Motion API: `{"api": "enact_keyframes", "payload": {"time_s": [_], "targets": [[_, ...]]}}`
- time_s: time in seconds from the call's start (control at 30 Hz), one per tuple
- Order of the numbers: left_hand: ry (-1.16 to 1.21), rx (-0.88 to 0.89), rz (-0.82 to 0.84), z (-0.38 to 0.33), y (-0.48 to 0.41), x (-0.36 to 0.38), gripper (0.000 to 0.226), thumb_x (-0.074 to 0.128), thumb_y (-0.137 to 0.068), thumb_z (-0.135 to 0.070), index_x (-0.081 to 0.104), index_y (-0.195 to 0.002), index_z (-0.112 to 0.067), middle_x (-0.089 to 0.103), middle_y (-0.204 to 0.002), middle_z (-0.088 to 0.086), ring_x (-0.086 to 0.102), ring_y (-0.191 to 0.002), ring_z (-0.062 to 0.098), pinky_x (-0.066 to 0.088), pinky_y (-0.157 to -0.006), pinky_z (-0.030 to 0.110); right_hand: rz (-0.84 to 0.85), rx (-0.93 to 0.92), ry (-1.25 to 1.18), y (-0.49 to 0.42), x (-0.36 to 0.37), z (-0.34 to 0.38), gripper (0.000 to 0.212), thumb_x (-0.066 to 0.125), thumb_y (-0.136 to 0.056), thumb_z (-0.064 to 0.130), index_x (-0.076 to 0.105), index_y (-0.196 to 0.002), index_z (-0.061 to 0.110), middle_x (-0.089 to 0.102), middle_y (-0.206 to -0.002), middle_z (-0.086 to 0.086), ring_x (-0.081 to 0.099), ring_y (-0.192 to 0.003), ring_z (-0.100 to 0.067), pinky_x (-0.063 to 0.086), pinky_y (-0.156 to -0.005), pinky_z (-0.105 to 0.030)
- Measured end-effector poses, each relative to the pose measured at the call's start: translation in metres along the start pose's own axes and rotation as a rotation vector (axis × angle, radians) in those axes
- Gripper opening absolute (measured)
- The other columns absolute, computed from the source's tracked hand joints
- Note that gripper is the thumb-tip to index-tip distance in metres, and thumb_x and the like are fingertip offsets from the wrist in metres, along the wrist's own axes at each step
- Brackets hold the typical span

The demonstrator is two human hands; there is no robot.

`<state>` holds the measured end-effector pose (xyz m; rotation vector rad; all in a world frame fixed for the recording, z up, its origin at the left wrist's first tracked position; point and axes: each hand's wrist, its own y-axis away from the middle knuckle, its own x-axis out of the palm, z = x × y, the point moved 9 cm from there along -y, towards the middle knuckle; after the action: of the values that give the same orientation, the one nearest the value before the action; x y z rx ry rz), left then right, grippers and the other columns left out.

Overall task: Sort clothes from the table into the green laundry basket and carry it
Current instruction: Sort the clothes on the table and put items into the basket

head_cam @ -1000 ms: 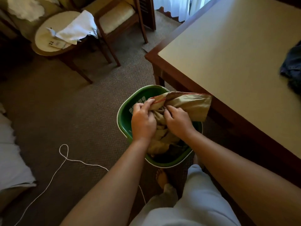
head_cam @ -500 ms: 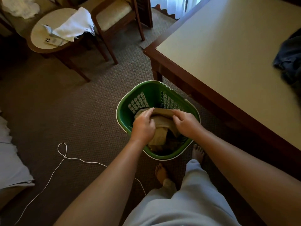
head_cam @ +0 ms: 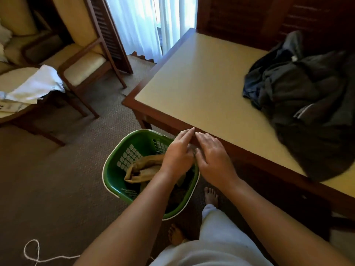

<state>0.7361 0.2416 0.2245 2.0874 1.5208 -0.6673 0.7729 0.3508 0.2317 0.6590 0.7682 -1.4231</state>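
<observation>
The green laundry basket (head_cam: 123,162) stands on the carpet beside the table's near left corner. A tan garment (head_cam: 143,169) lies crumpled inside it. My left hand (head_cam: 177,152) hovers over the basket's far right rim with fingers straight, holding nothing. My right hand (head_cam: 212,156) is just to its right, fingers also straight and empty, in front of the table's wooden edge. A pile of dark grey and blue clothes (head_cam: 301,93) lies on the table (head_cam: 201,83) at the right side.
A wooden armchair (head_cam: 84,68) stands at the back left, beside a round side table (head_cam: 11,112) bearing a white cloth (head_cam: 36,85). A white cord (head_cam: 34,254) loops on the carpet at lower left. My bare feet (head_cam: 210,195) stand close behind the basket.
Both hands pushed the tan garment down into the basket, let go of it, and rose toward the table edge. The view tilted up, revealing the dark clothes pile.
</observation>
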Motion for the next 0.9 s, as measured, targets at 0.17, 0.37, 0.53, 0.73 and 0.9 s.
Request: {"api": "enact_keyframes", "payload": {"time_s": [0.17, 0.37, 0.53, 0.73, 0.9], "targets": [[-0.012, 0.184, 0.116, -0.067, -0.038, 0.041, 0.057, 0.057, -0.104, -0.011, 0.044, -0.158, -0.024, 0.042, -0.162, -0.001, 0.045, -0.145, 0.017, 0.041, -0.116, 0.026, -0.189, 0.135, 0.101, 0.012, -0.077, -0.049, 0.054, 0.044, -0.104, 0.033, 0.036, -0.156, 0.018, 0.040, -0.159, -0.003, 0.028, -0.151, -0.019, 0.022, -0.124, -0.049], [-0.084, 0.375, 0.168, -0.153, -0.085, 0.086, 0.057, 0.057, -0.105, -0.020, 0.041, -0.160, -0.023, 0.041, -0.163, 0.001, 0.040, -0.148, 0.019, 0.030, -0.109, 0.017, -0.378, 0.280, 0.210, 0.020, -0.162, -0.113, 0.054, 0.046, -0.103, 0.028, 0.039, -0.155, 0.016, 0.040, -0.159, -0.006, 0.028, -0.151, -0.022, 0.023, -0.123, -0.051], [-0.131, 0.439, 0.199, -0.203, -0.142, 0.130, 0.065, 0.063, -0.103, -0.026, 0.036, -0.162, -0.023, 0.037, -0.164, 0.005, 0.042, -0.148, 0.024, 0.041, -0.117, 0.033, -0.465, 0.327, 0.244, 0.011, -0.221, -0.162, 0.054, 0.048, -0.104, 0.034, 0.038, -0.155, 0.018, 0.038, -0.161, -0.004, 0.024, -0.153, -0.021, 0.019, -0.125, -0.051], [-0.294, 0.292, 0.354, -0.235, -0.212, 0.192, 0.119, 0.081, -0.084, -0.045, -0.008, -0.163, -0.043, -0.024, -0.171, 0.001, -0.005, -0.160, 0.039, 0.029, -0.122, 0.063, -0.342, 0.613, 0.328, -0.022, -0.269, -0.256, 0.083, 0.062, -0.093, 0.047, 0.019, -0.161, 0.025, 0.008, -0.169, -0.010, 0.008, -0.155, -0.036, 0.017, -0.122, -0.061], [-0.398, 0.242, 0.348, -0.241, -0.243, 0.214, 0.122, 0.086, -0.081, -0.039, -0.003, -0.164, -0.042, 0.012, -0.170, 0.013, 0.017, -0.154, 0.043, 0.037, -0.117, 0.062, -0.300, 0.704, 0.177, -0.038, -0.285, -0.297, 0.093, 0.072, -0.089, 0.023, 0.014, -0.162, 0.026, 0.028, -0.160, -0.015, 0.034, -0.141, -0.041, 0.038, -0.113, -0.052]]}}
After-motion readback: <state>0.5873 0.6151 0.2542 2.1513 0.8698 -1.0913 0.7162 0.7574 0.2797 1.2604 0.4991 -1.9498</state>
